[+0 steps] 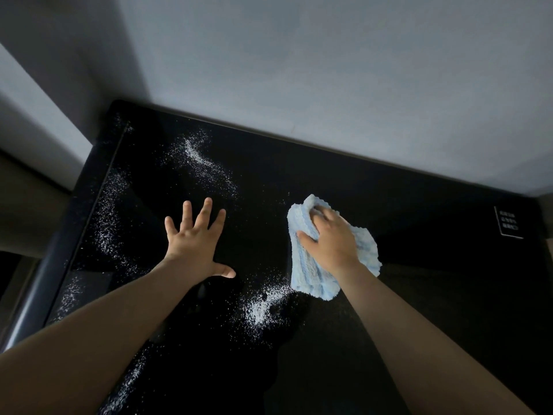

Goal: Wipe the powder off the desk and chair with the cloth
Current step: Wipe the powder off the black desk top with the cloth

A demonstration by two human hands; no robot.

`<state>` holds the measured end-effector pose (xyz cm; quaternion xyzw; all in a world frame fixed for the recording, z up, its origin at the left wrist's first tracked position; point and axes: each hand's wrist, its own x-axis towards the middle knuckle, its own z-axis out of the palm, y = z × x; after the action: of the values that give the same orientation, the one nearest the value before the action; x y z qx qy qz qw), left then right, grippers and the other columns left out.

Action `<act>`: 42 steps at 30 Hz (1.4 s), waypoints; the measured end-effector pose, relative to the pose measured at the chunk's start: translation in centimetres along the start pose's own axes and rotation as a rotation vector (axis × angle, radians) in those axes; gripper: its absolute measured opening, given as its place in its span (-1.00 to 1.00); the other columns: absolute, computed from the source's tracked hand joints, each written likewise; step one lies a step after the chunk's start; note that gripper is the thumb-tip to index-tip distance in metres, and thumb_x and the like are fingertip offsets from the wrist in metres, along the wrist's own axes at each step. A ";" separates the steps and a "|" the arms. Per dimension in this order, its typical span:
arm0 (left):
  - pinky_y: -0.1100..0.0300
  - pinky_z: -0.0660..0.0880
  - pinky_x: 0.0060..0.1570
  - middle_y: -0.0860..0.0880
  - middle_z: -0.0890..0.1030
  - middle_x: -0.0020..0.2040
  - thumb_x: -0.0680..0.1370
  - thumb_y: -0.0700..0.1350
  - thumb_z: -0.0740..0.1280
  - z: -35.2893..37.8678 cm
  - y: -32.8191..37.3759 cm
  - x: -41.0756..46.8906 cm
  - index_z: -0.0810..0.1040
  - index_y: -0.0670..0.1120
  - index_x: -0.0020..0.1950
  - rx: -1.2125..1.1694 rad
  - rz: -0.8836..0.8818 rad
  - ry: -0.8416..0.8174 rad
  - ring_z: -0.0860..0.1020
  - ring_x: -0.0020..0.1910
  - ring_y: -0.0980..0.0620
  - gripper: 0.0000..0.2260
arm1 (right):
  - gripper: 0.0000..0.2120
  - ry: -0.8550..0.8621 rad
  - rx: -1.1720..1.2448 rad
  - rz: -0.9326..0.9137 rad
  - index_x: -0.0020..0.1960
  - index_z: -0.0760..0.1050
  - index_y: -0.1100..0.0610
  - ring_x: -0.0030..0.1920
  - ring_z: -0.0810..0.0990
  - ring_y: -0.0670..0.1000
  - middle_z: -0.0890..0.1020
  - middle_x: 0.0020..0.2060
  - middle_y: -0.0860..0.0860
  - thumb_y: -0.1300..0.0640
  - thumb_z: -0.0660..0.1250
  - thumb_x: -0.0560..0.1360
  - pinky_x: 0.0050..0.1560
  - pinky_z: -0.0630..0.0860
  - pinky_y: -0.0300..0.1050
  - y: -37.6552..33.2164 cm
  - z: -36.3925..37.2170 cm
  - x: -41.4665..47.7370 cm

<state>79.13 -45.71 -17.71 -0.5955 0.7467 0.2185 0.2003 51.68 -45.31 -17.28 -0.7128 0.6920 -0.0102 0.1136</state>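
— What's behind there?
— A plain grey wall point(329, 70), with a paler side wall point(30, 121) jutting out on the left.
— And that small label point(508, 222) far right?
— White lettering, too small to read.

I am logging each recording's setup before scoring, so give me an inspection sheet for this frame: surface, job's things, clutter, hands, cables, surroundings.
Surface: glossy black desk, white powder scattered over its left half and front middle.
Job's things: light blue cloth crumpled on the desk right of centre; thickest patch just left of its near end; chair not in view.
Clutter: small lettered label at the far right corner.
Hands: left hand palm down, fingers spread; right hand on the cloth, fingers curled into it.
Cables: nothing seen.
Surroundings: pale wall behind the desk.
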 end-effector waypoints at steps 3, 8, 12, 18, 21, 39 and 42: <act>-0.34 -0.08 0.41 -0.08 -0.38 0.53 0.22 0.50 0.32 0.1 0.0 0.1 -0.30 0.04 0.54 0.007 -0.001 0.004 -0.30 0.50 -0.29 0.18 | -0.50 0.009 0.016 0.001 0.33 0.48 0.15 0.28 0.47 0.03 0.50 0.29 0.02 -0.12 0.32 0.50 0.22 0.47 -0.03 -0.1 0.2 -0.8; -0.34 -0.07 0.40 -0.08 -0.38 0.52 0.20 0.51 0.32 0.3 -0.1 0.3 -0.30 0.05 0.54 0.019 -0.007 -0.004 -0.31 0.49 -0.30 0.19 | -0.49 0.021 0.042 0.009 0.33 0.48 0.15 0.28 0.46 0.03 0.51 0.28 0.01 -0.12 0.32 0.49 0.20 0.48 -0.02 -0.4 0.4 -2.2; -0.33 -0.04 0.41 -0.11 -0.38 0.52 0.22 0.52 0.30 0.1 0.1 0.4 -0.32 0.03 0.54 0.066 -0.005 -0.020 -0.29 0.49 -0.33 0.19 | -0.49 0.001 0.046 0.022 0.35 0.46 0.14 0.31 0.44 0.01 0.49 0.30 0.00 -0.13 0.31 0.50 0.23 0.48 -0.01 -0.6 0.6 -3.5; -0.25 0.02 0.45 -0.14 -0.31 0.54 0.35 0.47 0.23 0.0 0.6 -0.7 -0.27 -0.03 0.55 0.137 0.040 -0.006 -0.21 0.51 -0.32 0.06 | -0.49 -0.028 0.042 0.048 0.36 0.45 0.13 0.34 0.40 0.00 0.45 0.34 0.00 -0.13 0.29 0.51 0.26 0.45 0.01 -1.0 1.0 -5.4; -0.24 -0.03 0.46 -0.13 -0.30 0.55 0.42 0.44 0.17 0.9 0.4 -2.2 -0.24 -0.04 0.56 0.148 0.083 0.013 -0.22 0.52 -0.29 -0.03 | -0.48 -0.037 0.050 0.059 0.37 0.44 0.12 0.35 0.39 -0.01 0.44 0.34 -0.01 -0.14 0.28 0.51 0.27 0.45 0.02 -1.3 1.2 -6.3; -0.33 -0.09 0.42 -0.14 -0.44 0.49 0.29 0.49 0.28 6.7 -0.2 -10.5 -0.37 -0.04 0.53 0.183 0.238 -0.093 -0.34 0.48 -0.34 0.16 | -0.51 -0.015 0.085 0.106 0.31 0.49 0.15 0.28 0.46 0.02 0.49 0.30 0.01 -0.10 0.34 0.48 0.20 0.49 0.00 -2.9 2.2 -13.7; -0.34 -0.07 0.42 -0.14 -0.44 0.49 0.28 0.48 0.31 7.0 -0.3 -11.2 -0.35 -0.04 0.53 0.171 0.233 -0.094 -0.33 0.48 -0.34 0.18 | -0.51 -0.018 0.092 0.117 0.30 0.50 0.16 0.29 0.46 0.02 0.49 0.30 0.01 -0.10 0.34 0.48 0.20 0.49 0.01 -3.1 2.6 -15.0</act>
<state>82.08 -32.85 -17.28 -0.4748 0.8163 0.2034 0.2585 54.59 -30.09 -17.11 -0.6650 0.7304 -0.0289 0.1530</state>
